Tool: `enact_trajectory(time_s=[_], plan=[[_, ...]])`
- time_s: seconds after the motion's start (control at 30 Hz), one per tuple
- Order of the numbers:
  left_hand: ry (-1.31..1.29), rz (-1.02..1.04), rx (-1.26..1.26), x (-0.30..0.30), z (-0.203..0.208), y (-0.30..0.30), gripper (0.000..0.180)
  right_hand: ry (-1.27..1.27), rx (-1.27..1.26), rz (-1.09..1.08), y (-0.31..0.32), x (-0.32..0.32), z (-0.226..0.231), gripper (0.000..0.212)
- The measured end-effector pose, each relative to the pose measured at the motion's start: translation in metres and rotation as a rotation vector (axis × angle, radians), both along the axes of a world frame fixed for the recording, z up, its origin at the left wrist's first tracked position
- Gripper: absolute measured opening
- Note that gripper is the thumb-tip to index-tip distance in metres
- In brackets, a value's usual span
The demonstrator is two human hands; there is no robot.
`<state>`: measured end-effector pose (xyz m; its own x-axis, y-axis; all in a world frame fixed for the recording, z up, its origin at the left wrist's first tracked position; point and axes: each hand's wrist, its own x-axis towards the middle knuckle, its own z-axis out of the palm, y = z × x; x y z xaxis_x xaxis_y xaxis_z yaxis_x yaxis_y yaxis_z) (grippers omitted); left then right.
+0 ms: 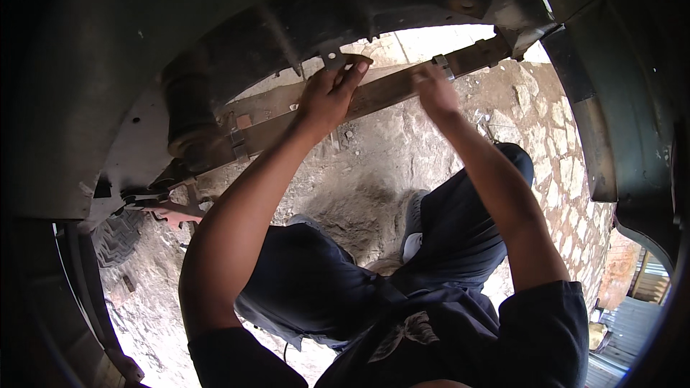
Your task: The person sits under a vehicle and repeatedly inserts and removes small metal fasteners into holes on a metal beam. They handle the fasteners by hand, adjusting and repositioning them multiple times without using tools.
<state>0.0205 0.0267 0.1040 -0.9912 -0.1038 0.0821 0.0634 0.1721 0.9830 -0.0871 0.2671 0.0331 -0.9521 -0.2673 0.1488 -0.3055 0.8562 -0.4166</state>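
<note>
Overhead, a long leaf spring (392, 91) with metal clips runs slantwise under a dark curved beam. My left hand (325, 104) reaches up between the two, its fingers and thumb closed on a dark metal bracket (332, 57) with a round hole. Part of that bracket is hidden by the fingers. Farther right, my right hand (435, 92) is raised beside the spring, just below a shiny clip (442, 67). Motion smears its fingers, and whether they hold anything does not show.
The dark curved beam (287, 25) arches close above the hands. A round, dark cylindrical part (190, 118) hangs at the left. Dark vehicle panels (632, 100) enclose the right side. A treaded tyre (117, 237) sits lower left. Below is rough dirt and stone ground (363, 194).
</note>
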Motion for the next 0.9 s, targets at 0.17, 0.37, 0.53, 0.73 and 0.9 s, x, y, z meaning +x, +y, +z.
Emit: enact_trajectory(time_s=[0.17, 0.37, 0.53, 0.73, 0.9], plan=[[0.114, 0.024, -0.489, 0.003, -0.043, -0.011, 0.032, -0.005, -0.147, -0.221, -0.008, 0.004, -0.011, 0.027], [0.097, -0.442, -1.25, 0.012, -0.057, -0.034, 0.018, 0.007, 0.177, 0.101, -0.022, 0.021, 0.005, 0.023], [0.157, -0.415, -1.145, 0.005, -0.044, -0.014, 0.015, 0.027, 0.121, -0.087, 0.014, -0.016, 0.014, 0.025], [0.092, -0.347, -1.094, -0.013, -0.057, -0.044, 0.019, 0.092, 0.186, 0.232, -0.035, 0.02, -0.011, 0.026], [0.124, -0.184, -0.943, -0.016, -0.057, -0.056, 0.022, 0.242, 0.172, 0.18, 0.022, -0.021, 0.017, 0.023]])
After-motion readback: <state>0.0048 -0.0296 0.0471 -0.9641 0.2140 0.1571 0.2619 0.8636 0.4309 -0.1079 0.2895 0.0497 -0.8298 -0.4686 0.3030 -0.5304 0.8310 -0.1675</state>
